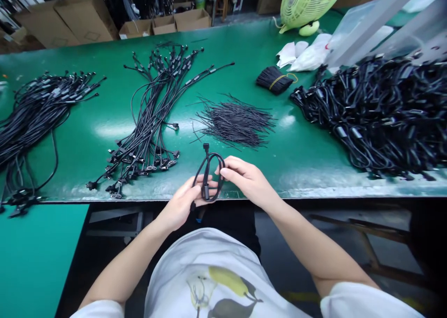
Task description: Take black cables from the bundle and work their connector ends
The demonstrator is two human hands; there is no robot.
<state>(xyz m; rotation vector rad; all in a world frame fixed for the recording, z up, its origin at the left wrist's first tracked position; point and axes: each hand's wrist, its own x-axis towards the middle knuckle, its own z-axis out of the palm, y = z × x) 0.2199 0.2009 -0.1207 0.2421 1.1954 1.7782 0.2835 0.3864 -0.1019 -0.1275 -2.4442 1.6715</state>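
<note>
head view: you look down past your white t-shirt [206, 280] at your hands, held over the front edge of the green desk [80, 136].
left hand: your left hand [181, 204] is curled, its fingers closed around the lower part of the looped black cable [214, 173].
right hand: your right hand [247, 180] pinches the right side of the loop between thumb and fingers.
cable: it sits between your hands, with a black plug [206, 146] standing above the loop.
ahead of your hands: a spread of thin black wires [233, 122] lies on the desk, with a banded black wire bundle [274, 79] beyond it.
left of your hands: a fanned bundle of connector cables [146, 118].
right of your hands: a large heap of black cables [370, 118].
</note>
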